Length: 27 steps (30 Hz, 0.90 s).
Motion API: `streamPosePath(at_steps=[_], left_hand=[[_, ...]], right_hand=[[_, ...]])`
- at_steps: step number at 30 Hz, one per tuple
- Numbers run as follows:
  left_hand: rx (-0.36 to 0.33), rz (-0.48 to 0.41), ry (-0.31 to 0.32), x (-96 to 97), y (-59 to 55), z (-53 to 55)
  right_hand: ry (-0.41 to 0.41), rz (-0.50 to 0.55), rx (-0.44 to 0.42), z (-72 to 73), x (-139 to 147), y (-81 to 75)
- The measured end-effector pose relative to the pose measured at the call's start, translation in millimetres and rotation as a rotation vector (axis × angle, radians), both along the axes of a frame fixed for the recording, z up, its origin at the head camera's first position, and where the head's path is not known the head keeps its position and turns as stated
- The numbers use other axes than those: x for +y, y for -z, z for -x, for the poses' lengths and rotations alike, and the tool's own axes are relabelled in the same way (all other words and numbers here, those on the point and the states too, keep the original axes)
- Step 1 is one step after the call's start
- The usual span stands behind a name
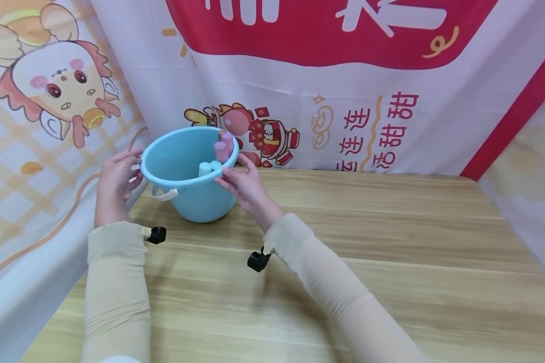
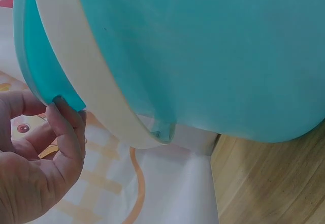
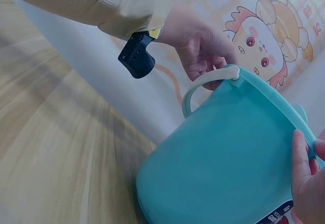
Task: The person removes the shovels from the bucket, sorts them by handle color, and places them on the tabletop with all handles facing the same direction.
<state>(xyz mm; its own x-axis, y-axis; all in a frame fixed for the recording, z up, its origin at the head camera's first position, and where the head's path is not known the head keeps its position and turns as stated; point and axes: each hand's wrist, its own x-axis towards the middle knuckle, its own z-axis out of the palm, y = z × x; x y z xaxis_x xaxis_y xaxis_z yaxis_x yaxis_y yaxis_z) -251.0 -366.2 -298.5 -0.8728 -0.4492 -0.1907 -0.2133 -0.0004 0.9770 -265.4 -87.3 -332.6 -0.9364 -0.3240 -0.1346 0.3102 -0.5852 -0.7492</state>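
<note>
A light blue plastic bucket [image 1: 204, 201] with a white handle [image 1: 165, 194] stands near the back left of the wooden table, tilted slightly. My left hand [image 1: 115, 179] grips its rim on the left side, fingers curled over the edge, as the left wrist view also shows [image 2: 45, 148]. On the opposite side my right hand [image 1: 250, 189] pinches the rim between thumb and fingers. Inside the bucket are pink cylinders [image 1: 221, 151] and pale blue cylinders [image 1: 205, 169]; their lower parts are hidden by the bucket wall.
The wooden tabletop [image 1: 390, 252] spreads to the right and front. A white cloth with red print [image 1: 327, 101] hangs behind, and a cartoon-patterned cloth [image 1: 32, 166] hangs close to the bucket's left. Small black cameras [image 1: 258, 260] sit at both wrists.
</note>
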Motion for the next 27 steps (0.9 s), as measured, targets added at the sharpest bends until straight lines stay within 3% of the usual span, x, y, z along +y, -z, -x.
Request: streamPosePath(at_steps=[27], left_hand=[[0.025,0.024,0.1,0.4,0.2,-2.8]], right_hand=[[-0.013,-0.076,0.022,1.5,11,1.6]])
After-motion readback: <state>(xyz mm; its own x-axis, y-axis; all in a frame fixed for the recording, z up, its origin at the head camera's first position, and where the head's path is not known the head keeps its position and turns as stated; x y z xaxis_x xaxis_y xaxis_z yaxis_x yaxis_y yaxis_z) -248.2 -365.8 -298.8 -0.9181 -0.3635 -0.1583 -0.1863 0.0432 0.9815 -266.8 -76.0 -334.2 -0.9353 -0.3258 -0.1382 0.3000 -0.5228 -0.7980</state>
